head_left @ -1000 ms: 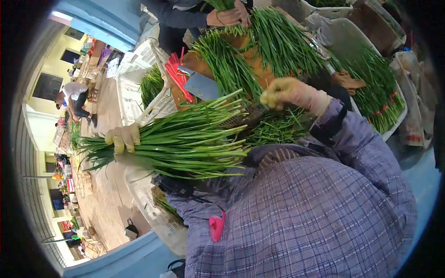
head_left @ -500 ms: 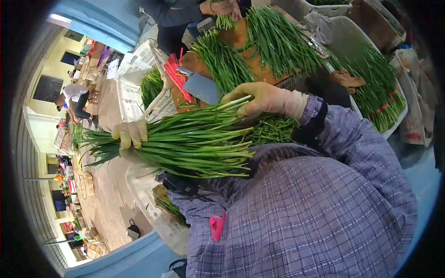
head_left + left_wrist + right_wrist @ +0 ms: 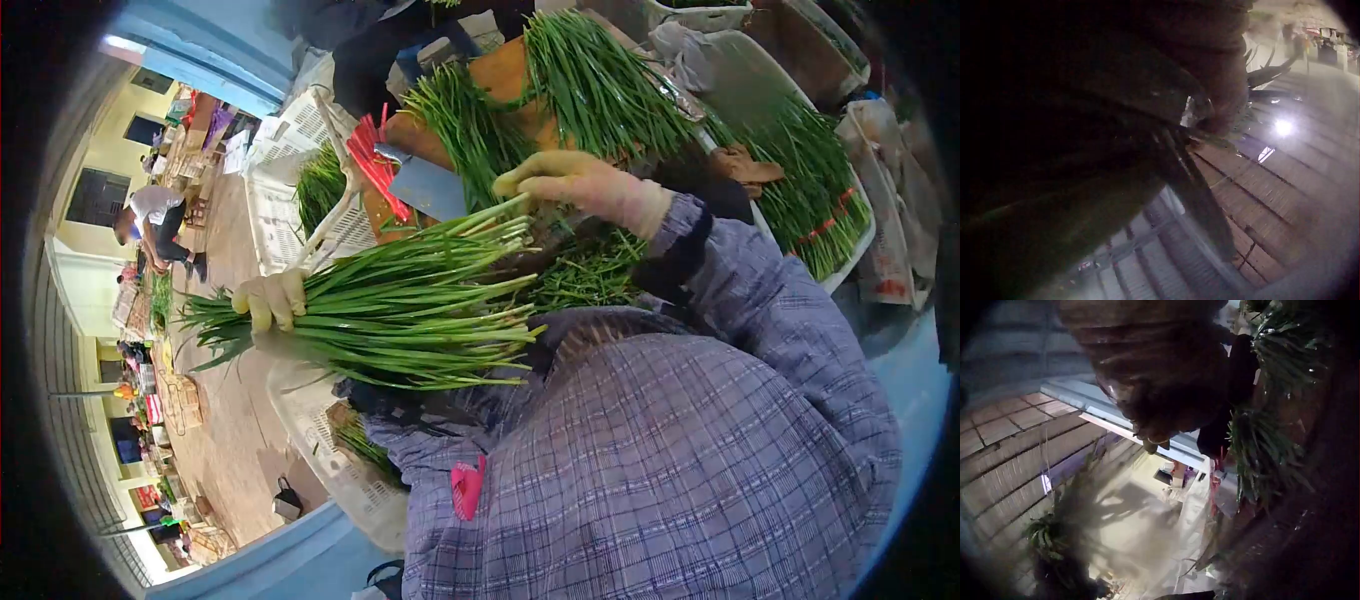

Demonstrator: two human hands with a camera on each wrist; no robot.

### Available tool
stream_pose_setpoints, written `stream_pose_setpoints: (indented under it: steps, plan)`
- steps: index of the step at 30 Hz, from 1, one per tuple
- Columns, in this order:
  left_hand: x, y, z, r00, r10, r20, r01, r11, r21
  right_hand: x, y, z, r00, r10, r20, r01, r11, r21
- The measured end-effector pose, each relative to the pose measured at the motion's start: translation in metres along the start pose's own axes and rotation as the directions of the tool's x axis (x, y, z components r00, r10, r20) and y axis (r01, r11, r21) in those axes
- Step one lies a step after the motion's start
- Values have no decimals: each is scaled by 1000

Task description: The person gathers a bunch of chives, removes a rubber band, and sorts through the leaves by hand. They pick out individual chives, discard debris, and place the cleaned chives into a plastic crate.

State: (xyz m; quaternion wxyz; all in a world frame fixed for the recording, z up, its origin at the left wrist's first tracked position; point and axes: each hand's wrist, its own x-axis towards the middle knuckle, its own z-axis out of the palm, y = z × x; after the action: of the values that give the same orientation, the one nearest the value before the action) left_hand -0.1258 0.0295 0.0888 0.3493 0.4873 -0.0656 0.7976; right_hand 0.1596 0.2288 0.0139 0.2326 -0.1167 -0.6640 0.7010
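Observation:
In the head view my gloved left hand [image 3: 270,300] grips a thick bunch of garlic chives [image 3: 420,310] near the leaf tips, with the pale stem ends fanned out to the right. At the upper stem ends, my gloved right hand [image 3: 590,190] pinches a stalk between thumb and fingers. Dark shapes of hand and leaves fill much of the left wrist view. The right wrist view shows the right fingers [image 3: 1154,434] close together, in shadow. Loose cut greens [image 3: 590,275] lie below the right hand.
Two piles of chives [image 3: 465,130] [image 3: 600,90] lie on a brown board [image 3: 500,70], beside a wide grey blade [image 3: 425,185] and red strips [image 3: 375,165]. White crates [image 3: 275,215] [image 3: 845,260] stand left and right. Across the board is another person's dark clothing [image 3: 365,55].
My right hand has come left from beside the bunch to its stem ends, then shifted slightly up and left. The left hand keeps its grip. The other person's hands have left the view.

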Motion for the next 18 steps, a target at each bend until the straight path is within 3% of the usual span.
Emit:
stream_pose_setpoints:
  steps: [2, 5, 6, 9, 11, 12, 14, 15, 18]
  plan:
    - [-2, -7, 5, 999, 2, -37, -3, 1000, -9, 11, -1, 12, 994, 75, 76, -77, 996, 32]
    - [-2, -10, 10, 998, -30, -62, 30, 1000, -5, 17, 6, 22, 863, 368, 347, -395, 918, 9]
    - [-3, -10, 10, 997, -31, -66, 30, 1000, -3, 14, -2, 24, 861, 369, 350, -398, 917, 11]
    - [-5, -8, 7, 997, -22, -78, 22, 1000, -4, 5, -16, 24, 922, 284, 265, -289, 957, -20]
    - [-8, -7, 3, 997, 28, -72, -28, 1000, 3, -4, -13, 18, 976, 206, 68, -200, 976, -83]
    - [-10, -5, 1, 997, 31, -70, -31, 1000, -1, -9, -15, 12, 976, 205, 66, -199, 976, -88]
    - [-12, 8, -6, 999, 10, -49, -9, 1000, 11, -20, -20, -3, 943, 332, -21, -332, 943, 38]
    - [-9, 12, -11, 999, -17, 37, 15, 999, 30, -24, -18, -9, 950, 312, -22, -311, 950, 37]
    - [-15, 12, -9, 999, -16, -38, 18, 998, 57, -40, -23, 10, 956, 295, 1, -291, 945, 148]
